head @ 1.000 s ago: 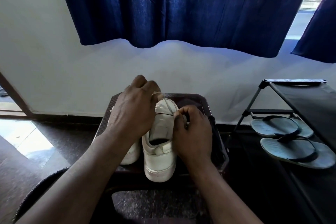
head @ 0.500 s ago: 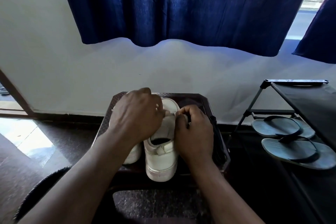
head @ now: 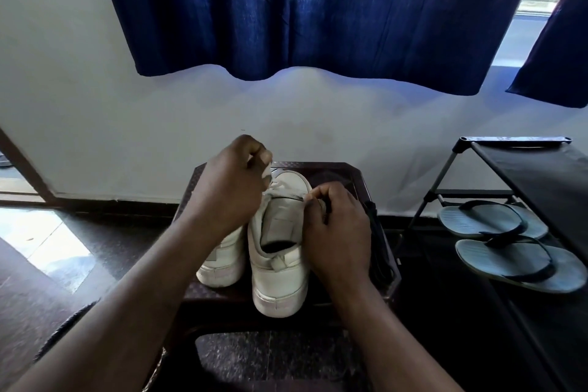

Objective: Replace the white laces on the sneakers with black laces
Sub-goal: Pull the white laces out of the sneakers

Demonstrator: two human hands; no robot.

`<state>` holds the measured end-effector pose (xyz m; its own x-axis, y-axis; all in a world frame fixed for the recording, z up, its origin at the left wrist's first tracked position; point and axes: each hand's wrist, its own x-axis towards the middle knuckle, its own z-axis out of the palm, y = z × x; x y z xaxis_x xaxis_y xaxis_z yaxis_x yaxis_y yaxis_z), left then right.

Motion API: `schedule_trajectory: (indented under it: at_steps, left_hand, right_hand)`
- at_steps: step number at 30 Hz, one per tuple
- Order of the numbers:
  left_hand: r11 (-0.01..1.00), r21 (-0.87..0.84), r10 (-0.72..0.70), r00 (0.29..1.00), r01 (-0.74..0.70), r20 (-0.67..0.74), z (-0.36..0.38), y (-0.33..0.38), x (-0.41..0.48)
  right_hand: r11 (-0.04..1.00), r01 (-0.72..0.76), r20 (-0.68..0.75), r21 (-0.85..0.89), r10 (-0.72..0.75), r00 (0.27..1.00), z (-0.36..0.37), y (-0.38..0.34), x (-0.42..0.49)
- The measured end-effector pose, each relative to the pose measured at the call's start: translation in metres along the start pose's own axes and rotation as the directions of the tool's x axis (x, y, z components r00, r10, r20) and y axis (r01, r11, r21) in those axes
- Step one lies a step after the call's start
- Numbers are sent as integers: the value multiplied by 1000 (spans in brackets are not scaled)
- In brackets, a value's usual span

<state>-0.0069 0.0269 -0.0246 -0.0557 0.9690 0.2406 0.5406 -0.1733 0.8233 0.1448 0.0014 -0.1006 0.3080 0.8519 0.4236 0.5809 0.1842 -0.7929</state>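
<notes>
Two white sneakers stand heel towards me on a dark stool (head: 356, 173). The right sneaker (head: 280, 267) is in plain sight; the left sneaker (head: 222, 264) is half hidden under my left forearm. My left hand (head: 230, 188) is raised above the right sneaker's toe and pinches a white lace (head: 270, 183), drawing it up from the eyelets. My right hand (head: 337, 226) grips the right side of the same sneaker by the eyelets. Black laces (head: 378, 248) lie in a bundle on the stool to the right of my right hand.
A black shoe rack (head: 515, 141) stands on the right with a pair of grey flip-flops (head: 496, 223) on its lower shelf. A white wall with blue curtains (head: 302, 9) is close behind the stool. Dark tiled floor lies to the left and in front.
My left hand has risen from the sneaker's tongue and moved up and back, pulling the white lace out with it. My right hand has stayed on the sneaker's right side.
</notes>
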Motion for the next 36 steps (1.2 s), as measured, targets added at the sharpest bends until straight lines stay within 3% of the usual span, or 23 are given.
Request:
schedule_trajectory:
  at_steps: [3,7,9,11,14,16,18,20,24,27,29,31,34,36]
  left_hand:
    - [850,502,154,986,-161,56,2,1,-7]
    - [666,694,189,962,-274,198,6,3,-12]
    - [689,673,204,963,-268,175,7,0,-12]
    - [786,562,236,965,-258,113,9,-4,-10]
    - [965,196,184,983,-177,-19,9,-7,-1]
    - [998,6,63,997,-63,-37,5,-6,2]
    - [997,48,63,998,-62,-11,3,-4,-2]
    - [969,180,167,986,-168,22,4,-7,-5]
    - [770,592,195,971,-239,139,6,-2,-9]
    - [666,709,149,973,-231,178,3,0,-9]
    - [642,727,137,969,-245,205,3,0,-10]
    - [681,680,186,962,-272,199,5,-1,-10]
    - [827,471,273,951,-308,143,8,-6,-8]
    - [941,230,234,968,-248,88,5,-6,-4]
  right_hand:
    - [1000,-6,7,4,6,1000,0,-1,-1]
    - [1000,-26,15,0,25,1000,-2,-1,-1]
    - [1000,-21,14,-5,21,1000,-2,-2,-1]
    - [1000,-13,13,-6,13,1000,-2,-3,-1]
    - [1000,-13,10,13,13,1000,-3,-3,-2]
    - [1000,-13,9,11,12,1000,-3,-4,-2]
    - [1000,-12,14,8,12,1000,-2,-3,-1]
    - [1000,-11,10,11,11,1000,-2,-2,-1]
    - [1000,-22,17,2,21,1000,-2,-2,-1]
    - [1000,-20,27,-7,21,999,-2,-2,0]
    - [1000,-20,29,-12,21,999,-2,-1,0]
    - [1000,-21,33,-13,22,999,-2,-1,0]
    - [1000,-15,28,-4,15,999,-2,-2,0]
    - [1000,-15,28,14,15,1000,-2,-1,0]
